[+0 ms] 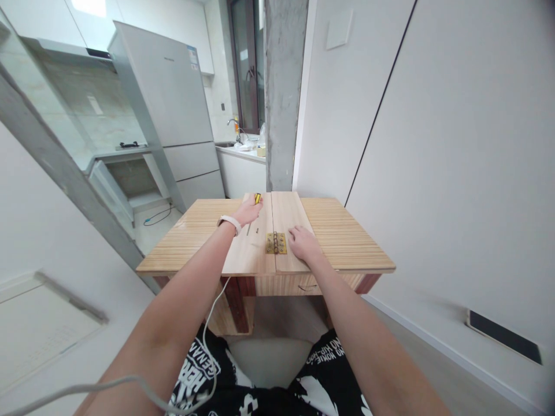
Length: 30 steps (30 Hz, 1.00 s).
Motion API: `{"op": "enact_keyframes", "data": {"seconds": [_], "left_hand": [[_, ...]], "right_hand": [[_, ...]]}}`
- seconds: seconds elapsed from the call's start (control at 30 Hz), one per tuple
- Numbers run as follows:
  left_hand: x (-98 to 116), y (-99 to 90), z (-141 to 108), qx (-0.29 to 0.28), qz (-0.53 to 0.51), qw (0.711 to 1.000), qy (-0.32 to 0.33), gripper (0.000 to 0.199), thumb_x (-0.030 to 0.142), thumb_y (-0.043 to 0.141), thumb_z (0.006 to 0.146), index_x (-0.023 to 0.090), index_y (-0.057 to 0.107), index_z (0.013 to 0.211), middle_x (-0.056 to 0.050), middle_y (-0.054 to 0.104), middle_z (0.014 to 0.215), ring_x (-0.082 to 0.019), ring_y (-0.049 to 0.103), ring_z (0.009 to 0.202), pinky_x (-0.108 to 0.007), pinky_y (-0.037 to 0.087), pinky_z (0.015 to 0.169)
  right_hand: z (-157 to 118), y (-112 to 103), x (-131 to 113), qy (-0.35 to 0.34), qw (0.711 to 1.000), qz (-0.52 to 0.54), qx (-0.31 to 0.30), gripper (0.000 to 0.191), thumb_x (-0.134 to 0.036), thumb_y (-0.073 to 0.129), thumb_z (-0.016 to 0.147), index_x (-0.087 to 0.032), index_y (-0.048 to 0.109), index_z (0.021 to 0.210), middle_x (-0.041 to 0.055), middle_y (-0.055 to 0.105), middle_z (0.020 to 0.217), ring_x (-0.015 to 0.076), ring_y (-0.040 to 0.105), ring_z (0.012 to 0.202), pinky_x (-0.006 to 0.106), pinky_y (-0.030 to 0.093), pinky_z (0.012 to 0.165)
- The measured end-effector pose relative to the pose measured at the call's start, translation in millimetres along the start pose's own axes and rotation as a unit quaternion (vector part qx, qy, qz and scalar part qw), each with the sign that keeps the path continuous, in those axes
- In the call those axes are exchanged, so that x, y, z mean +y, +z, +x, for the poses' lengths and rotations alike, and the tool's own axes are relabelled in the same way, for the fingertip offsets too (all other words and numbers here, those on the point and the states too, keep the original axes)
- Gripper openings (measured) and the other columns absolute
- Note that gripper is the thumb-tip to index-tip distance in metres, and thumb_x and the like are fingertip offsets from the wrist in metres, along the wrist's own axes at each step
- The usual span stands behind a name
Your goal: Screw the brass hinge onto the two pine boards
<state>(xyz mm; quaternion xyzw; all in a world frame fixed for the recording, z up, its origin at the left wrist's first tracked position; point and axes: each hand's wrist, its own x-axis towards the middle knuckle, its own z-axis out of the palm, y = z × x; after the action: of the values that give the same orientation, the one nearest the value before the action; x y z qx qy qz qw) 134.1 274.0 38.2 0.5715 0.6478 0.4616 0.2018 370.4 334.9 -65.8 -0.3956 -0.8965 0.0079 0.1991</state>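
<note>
My left hand (248,212) is closed around a screwdriver, its yellow and black handle (258,198) poking out above the fingers. The thin metal shaft (248,229) points down toward a pale wooden board (247,257). A second board (295,209) lies alongside, with a narrow seam between the two. Across that seam sits a brass-coloured hinge (276,243) with screws or holes in its leaves. My right hand (304,242) rests open on the second board, just right of the hinge. A small screw (257,230) lies on the left board near the screwdriver.
Both boards lie on a striped wooden table (347,237) with a drawer (286,285) beneath its front edge. A white cable (210,318) hangs by my left arm. A wall (433,173) stands to the right; a fridge (173,110) and sink counter (243,155) are behind.
</note>
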Motion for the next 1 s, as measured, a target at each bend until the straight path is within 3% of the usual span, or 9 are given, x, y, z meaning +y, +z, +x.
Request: {"op": "enact_keyframes", "data": {"seconds": [0.07,0.17,0.3,0.53,1.0], "left_hand": [[14,3.9,0,-0.001,-0.128,0.991,0.032,0.014,0.029,0.049,0.099,0.021,0.05,0.11,-0.004,0.064,0.094,-0.012,0.062,0.078,-0.03,0.053,0.082],[28,11.8,-3,-0.019,-0.188,0.979,0.082,0.017,0.034,0.053,0.099,0.019,0.054,0.107,-0.007,0.068,0.105,-0.015,0.065,0.098,-0.033,0.052,0.09],[34,26.0,-12,-0.047,-0.155,0.978,0.129,0.021,0.035,0.061,0.095,0.017,0.061,0.106,-0.01,0.071,0.112,-0.018,0.064,0.106,-0.035,0.048,0.099],[27,48.5,-22,-0.047,-0.192,0.977,0.08,0.023,0.03,0.066,0.092,0.015,0.063,0.108,-0.01,0.07,0.106,-0.017,0.067,0.1,-0.036,0.051,0.099],[18,51.7,-12,-0.043,-0.118,0.986,0.109,0.021,0.028,0.066,0.091,0.016,0.065,0.109,-0.008,0.071,0.102,-0.018,0.067,0.096,-0.035,0.053,0.093]], "right_hand": [[0,1,1,-0.001,1.0,0.001,-0.001,0.033,-0.025,0.044,0.101,-0.021,0.067,0.124,0.0111,0.065,0.128,0.0223,0.053,0.122,0.032,0.034,0.11],[1,3,2,-0.002,1.0,0.001,0.001,0.034,-0.025,0.044,0.101,-0.021,0.067,0.125,0.0113,0.064,0.13,0.0223,0.053,0.123,0.032,0.034,0.11],[2,3,3,-0.002,1.0,0.003,0.002,0.033,-0.027,0.043,0.102,-0.021,0.068,0.124,0.0117,0.064,0.128,0.0223,0.052,0.123,0.032,0.034,0.109],[0,-3,-2,-0.009,1.0,-0.003,0.005,0.03,-0.025,0.044,0.102,-0.021,0.068,0.119,0.0113,0.065,0.125,0.022,0.053,0.121,0.032,0.035,0.108],[-1,-4,-3,-0.012,1.0,-0.006,0.012,0.032,-0.024,0.047,0.099,-0.021,0.068,0.123,0.0106,0.066,0.126,0.0218,0.054,0.121,0.031,0.036,0.108]]}}
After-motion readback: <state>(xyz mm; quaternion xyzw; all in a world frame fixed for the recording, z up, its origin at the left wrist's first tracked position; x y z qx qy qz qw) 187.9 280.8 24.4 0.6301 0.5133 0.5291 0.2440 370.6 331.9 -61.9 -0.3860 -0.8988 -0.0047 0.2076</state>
